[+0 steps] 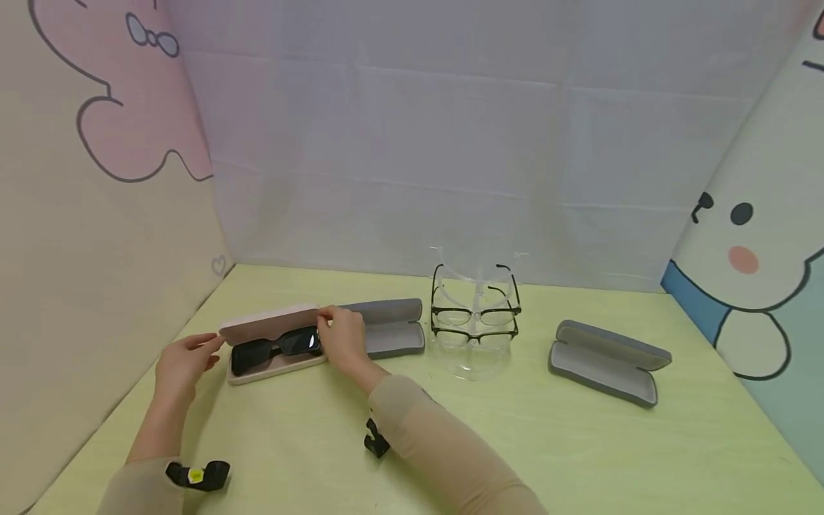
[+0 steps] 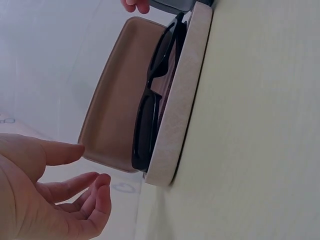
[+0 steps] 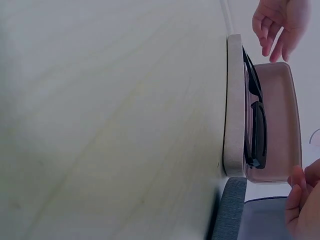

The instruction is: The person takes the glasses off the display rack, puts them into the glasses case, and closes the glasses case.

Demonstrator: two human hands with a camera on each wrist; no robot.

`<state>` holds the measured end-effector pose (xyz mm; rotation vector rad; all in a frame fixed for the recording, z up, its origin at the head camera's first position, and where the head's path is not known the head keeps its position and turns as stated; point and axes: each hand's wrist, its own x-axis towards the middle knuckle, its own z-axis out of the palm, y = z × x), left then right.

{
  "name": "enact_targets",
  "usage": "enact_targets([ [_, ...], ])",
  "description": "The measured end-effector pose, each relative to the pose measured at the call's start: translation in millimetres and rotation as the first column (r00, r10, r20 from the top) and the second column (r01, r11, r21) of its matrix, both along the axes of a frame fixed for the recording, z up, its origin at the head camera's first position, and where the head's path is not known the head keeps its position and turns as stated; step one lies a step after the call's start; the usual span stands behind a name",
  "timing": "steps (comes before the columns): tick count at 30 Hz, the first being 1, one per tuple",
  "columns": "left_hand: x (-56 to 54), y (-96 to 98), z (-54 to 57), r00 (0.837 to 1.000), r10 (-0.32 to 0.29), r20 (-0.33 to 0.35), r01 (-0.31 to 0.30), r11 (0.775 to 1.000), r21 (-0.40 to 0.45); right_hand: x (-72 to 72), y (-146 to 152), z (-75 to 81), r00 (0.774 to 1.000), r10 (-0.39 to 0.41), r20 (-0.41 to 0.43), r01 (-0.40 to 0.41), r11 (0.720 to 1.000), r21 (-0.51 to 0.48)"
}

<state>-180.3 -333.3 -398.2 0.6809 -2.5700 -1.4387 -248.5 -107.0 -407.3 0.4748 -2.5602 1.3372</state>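
Observation:
A pale pink glasses case (image 1: 277,370) stands with its lid raised at the left of the table. Black sunglasses (image 1: 277,350) lie folded inside, lenses toward me. At the lid's left corner is my left hand (image 1: 183,363), one fingertip touching the edge and the other fingers loosely bent, as the left wrist view (image 2: 55,192) shows. My right hand (image 1: 344,337) is at the lid's right corner, its fingertips against the edge; the right wrist view cuts off part of this hand (image 3: 305,205). Neither hand touches the sunglasses.
Right beside the pink case, an opened grey case (image 1: 395,340) is partly hidden by my right hand. A clear stand (image 1: 473,368) holds two dark-framed pairs of glasses (image 1: 475,313). Another opened grey case (image 1: 605,368) lies at the right. A pale cloth wall (image 1: 399,143) rises behind.

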Motion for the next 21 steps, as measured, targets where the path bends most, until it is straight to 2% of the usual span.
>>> enact_targets([
  [3, -5.8, 4.2, 6.0, 1.0, 0.002, -0.012, -0.002, 1.0, -0.014, 0.5, -0.9, 4.2, 0.995, -0.023, -0.093, 0.031, 0.996, 0.079],
  [6, -12.1, 6.6, 9.0, 0.999, -0.002, -0.034, 0.003, 1.0, 0.027, -0.9, -3.2, 7.4, 0.993, -0.04, -0.108, 0.057, 0.986, 0.16],
  [8, -15.5, 7.5, 10.1, 0.999, 0.0, -0.041, 0.002, 0.998, 0.059, -1.8, -5.4, 9.2, 0.996, -0.042, -0.084, 0.059, 0.978, 0.202],
  [10, -17.9, 8.2, 10.9, 0.999, 0.003, -0.036, -0.001, 0.997, 0.072, -1.4, -7.6, 11.6, 0.999, -0.027, -0.02, 0.031, 0.972, 0.231],
  [14, -19.7, 9.0, 10.8, 1.0, 0.002, -0.018, -0.002, 0.999, 0.05, -1.1, -11.2, 14.5, 0.997, -0.005, 0.073, -0.012, 0.974, 0.228],
  [21, -17.3, 2.6, 9.4, 0.999, -0.03, -0.013, 0.031, 0.998, 0.05, -8.5, -10.1, 11.5, 1.0, 0.02, 0.01, -0.022, 0.966, 0.259],
])
